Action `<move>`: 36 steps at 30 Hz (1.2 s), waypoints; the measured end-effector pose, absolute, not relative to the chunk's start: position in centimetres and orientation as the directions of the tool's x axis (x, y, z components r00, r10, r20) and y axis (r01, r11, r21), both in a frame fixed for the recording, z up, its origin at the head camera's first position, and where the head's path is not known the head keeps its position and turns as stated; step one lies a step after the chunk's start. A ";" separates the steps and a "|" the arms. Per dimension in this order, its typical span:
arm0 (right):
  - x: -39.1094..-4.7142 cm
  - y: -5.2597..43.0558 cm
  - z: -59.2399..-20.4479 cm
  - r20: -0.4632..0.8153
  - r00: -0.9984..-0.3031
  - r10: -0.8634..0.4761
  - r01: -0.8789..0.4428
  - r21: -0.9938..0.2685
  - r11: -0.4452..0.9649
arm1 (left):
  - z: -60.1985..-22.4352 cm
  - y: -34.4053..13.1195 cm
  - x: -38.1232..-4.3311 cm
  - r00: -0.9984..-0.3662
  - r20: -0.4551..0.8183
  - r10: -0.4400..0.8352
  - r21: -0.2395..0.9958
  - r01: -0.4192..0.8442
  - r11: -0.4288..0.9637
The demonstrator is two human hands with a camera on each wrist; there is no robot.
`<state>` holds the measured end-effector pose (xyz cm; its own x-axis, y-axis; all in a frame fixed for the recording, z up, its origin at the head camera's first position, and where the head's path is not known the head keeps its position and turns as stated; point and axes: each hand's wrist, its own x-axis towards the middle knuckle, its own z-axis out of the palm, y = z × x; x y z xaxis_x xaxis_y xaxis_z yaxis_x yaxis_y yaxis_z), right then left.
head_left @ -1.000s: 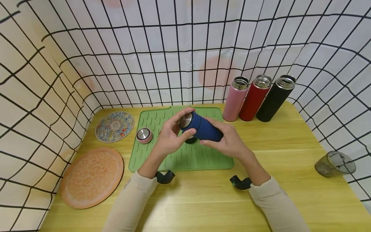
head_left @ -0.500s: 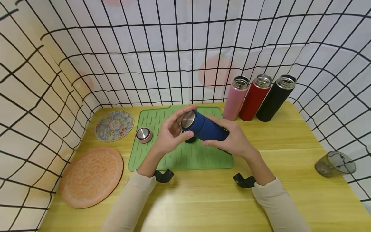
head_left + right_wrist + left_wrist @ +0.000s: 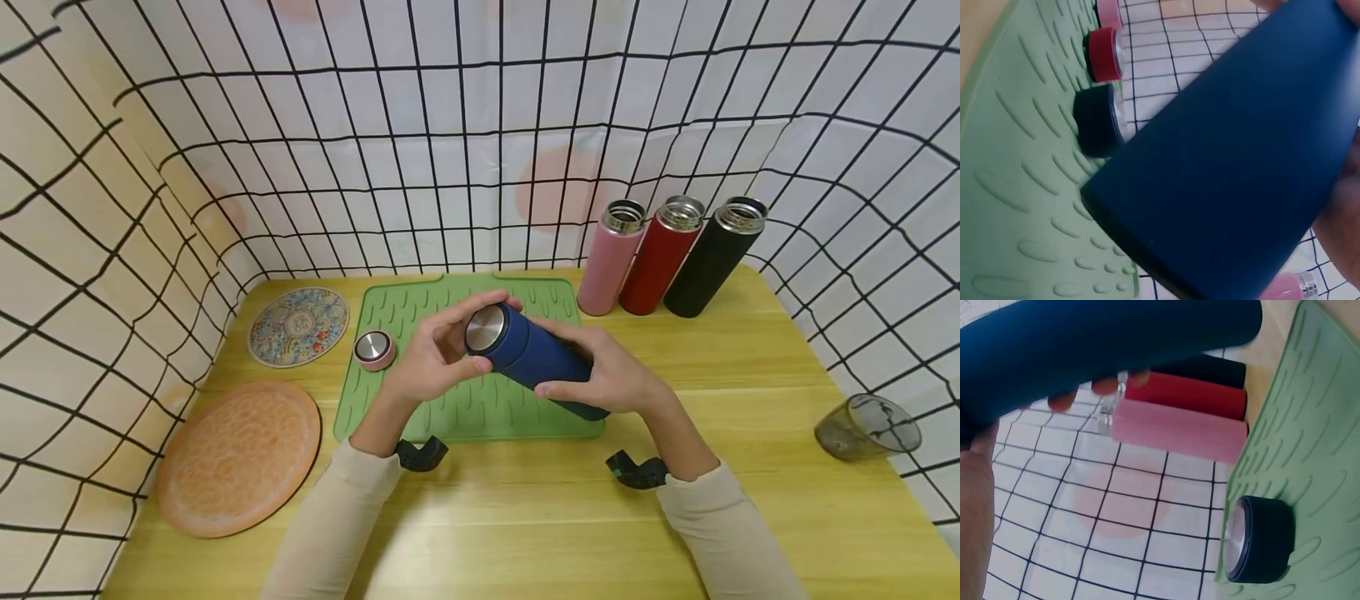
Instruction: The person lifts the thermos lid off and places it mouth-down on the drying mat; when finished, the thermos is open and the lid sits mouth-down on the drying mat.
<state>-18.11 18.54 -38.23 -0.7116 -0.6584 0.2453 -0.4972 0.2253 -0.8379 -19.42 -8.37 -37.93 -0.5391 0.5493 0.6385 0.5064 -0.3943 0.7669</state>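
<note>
A blue thermos bottle (image 3: 551, 367) is held tilted above the green drying mat (image 3: 450, 421), its steel-topped lid (image 3: 486, 327) toward the upper left. My left hand (image 3: 438, 354) grips the lid end, thumb at the front and fingers over the far side. Lower on the body, my right hand (image 3: 618, 379) holds the bottle between thumb and fingers. A seam shows between lid and body. On the mat sit a pink lid (image 3: 374, 350), a red lid (image 3: 1105, 53) and a black lid (image 3: 1099, 122); the bottle and left hand hide the last two in the head view.
Pink (image 3: 611, 258), red (image 3: 662, 257) and black (image 3: 715, 258) lidless bottles stand at the back right. A tinted glass (image 3: 862, 429) is near the right edge. Two round mats, one patterned (image 3: 297, 327), one orange (image 3: 240, 458), lie left. Black wire mesh (image 3: 480, 133) encloses the table.
The bottle's base has swung down and to the right, so it slants more steeply. My right hand moved with it, slightly right and toward me, while the left stays around the lid.
</note>
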 end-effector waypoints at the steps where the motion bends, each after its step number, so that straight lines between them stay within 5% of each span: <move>1: -18.1 18.5 -38.2 0.252 -0.714 -0.653 -0.498 -0.839 0.220 | -38.0 -8.3 -19.4 -0.550 0.639 0.538 0.766 0.517 -0.382; 9: -17.7 16.8 -38.6 0.366 -0.810 -0.459 -0.550 -0.746 0.375 | -38.1 -7.0 -19.0 -0.689 0.648 0.323 0.761 0.573 -0.304; 14: -17.7 16.4 -38.7 0.416 -0.808 -0.417 -0.575 -0.712 0.403 | -37.9 -6.6 -18.8 -0.736 0.645 0.208 0.751 0.557 -0.354; 19: -17.8 17.5 -38.6 0.296 -0.804 -0.516 -0.493 -0.818 0.298 | -37.5 -7.5 -19.1 -0.664 0.659 0.354 0.746 0.517 -0.420; 24: -17.8 18.3 -38.5 0.309 -0.767 -0.562 -0.499 -0.838 0.221 | -37.2 -8.8 -19.3 -0.514 0.657 0.552 0.750 0.525 -0.403; 27: -17.6 18.3 -38.4 0.319 -0.766 -0.558 -0.505 -0.836 0.215 | -37.2 -9.1 -19.3 -0.485 0.653 0.582 0.748 0.533 -0.395; 36: -17.6 17.0 -38.3 0.459 -0.809 -0.367 -0.586 -0.678 0.444 | -38.1 -7.6 -19.3 -0.786 0.543 0.295 0.839 0.495 -0.226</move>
